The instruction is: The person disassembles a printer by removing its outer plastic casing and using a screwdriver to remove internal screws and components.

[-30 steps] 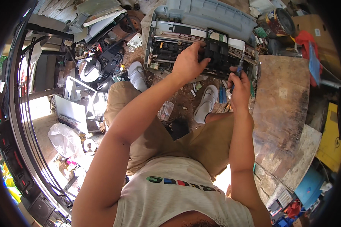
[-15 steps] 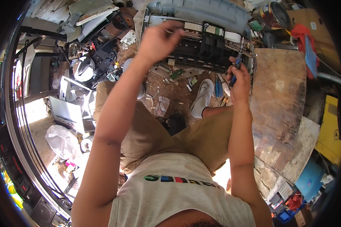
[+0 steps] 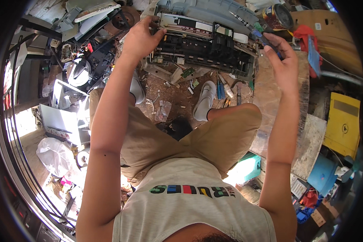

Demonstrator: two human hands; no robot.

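An opened printer, its black inner frame and carriage bared, lies on the ground at the far middle. At its left end is my left hand, thumb and fingers apart; whether the fingertips press on the casing is hard to tell. My right hand is raised beyond the printer's right end, closed round a screwdriver with a dark blue handle. The metal shaft slants up and leftward over the printer's grey-blue casing, its tip apart from the black mechanism.
Between my feet and the printer lie a green circuit board, blue-handled tools and small scraps. A worn wooden board is at the right, with a yellow metal panel beyond. Piled parts and a white plastic bag crowd the left.
My left hand has moved left from above the printer to its left end. My right hand has swung right and upward with the screwdriver, which now tilts leftward. The view has shifted slightly.
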